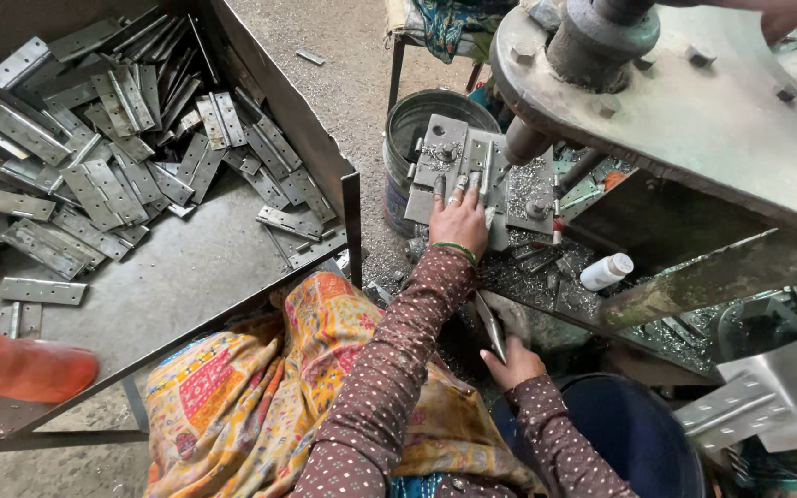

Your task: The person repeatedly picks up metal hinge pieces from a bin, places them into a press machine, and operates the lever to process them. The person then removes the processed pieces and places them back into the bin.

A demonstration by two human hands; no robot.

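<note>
A tray (pixel 232 277) of loose hinges (pixel 94 157) lies far left, the left hand (pixel 459 219) presses flat, fingers spread, on a hinge (pixel 458 152) in the press fixture, and the right hand (pixel 509 361) pinches another hinge (pixel 491 325) just below.

— Where do the hinges (pixel 94 138) lie?
— Heaped in the metal tray (pixel 186 277) at the left. Right of it stands a bucket (pixel 417 120), behind the drill-press table (pixel 472 166).

— And the hands?
— The left hand (pixel 458 221) lies flat on a hinge plate (pixel 449 152) on that table. The right hand (pixel 509 364) is nearer, holding a metal piece (pixel 491 325) above a tub (pixel 638 433). A small bottle (pixel 606 271) lies right of the left hand.
</note>
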